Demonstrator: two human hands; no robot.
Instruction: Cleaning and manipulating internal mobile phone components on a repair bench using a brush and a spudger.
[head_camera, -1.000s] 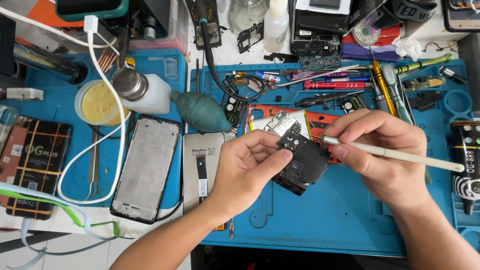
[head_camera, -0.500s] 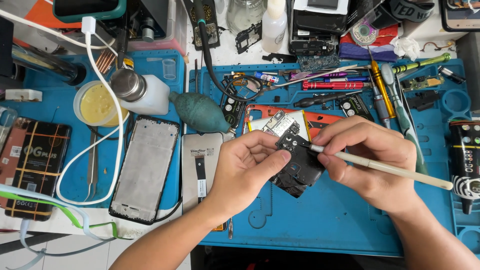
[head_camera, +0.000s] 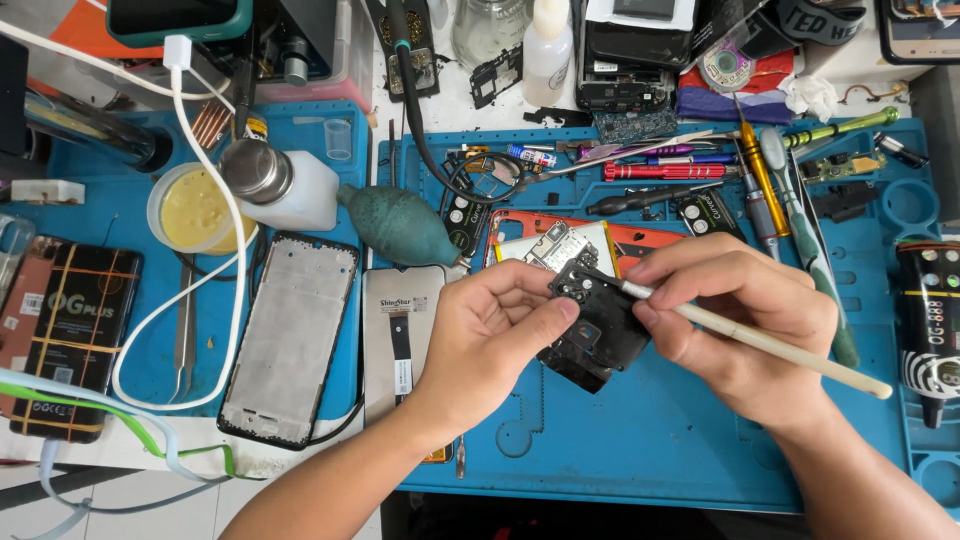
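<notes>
Bright, even daylight floods the bench, and soft shadows pool just under the left hand (head_camera: 490, 335) and right hand (head_camera: 740, 320) on the blue rubber work mat (head_camera: 640, 440). Everything is sharp, with no blur at the fingers and mild glare on the white tabletop beyond them.

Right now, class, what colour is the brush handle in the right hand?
Cream-white brush handle, clearest in the head view.

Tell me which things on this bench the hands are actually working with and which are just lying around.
In use:
left hand holding the black phone part
right hand holding the pale-handled brush

Lying about:
phone frame
teal air blower
tweezers
white cable
red screwdriver
yellow cup
</notes>
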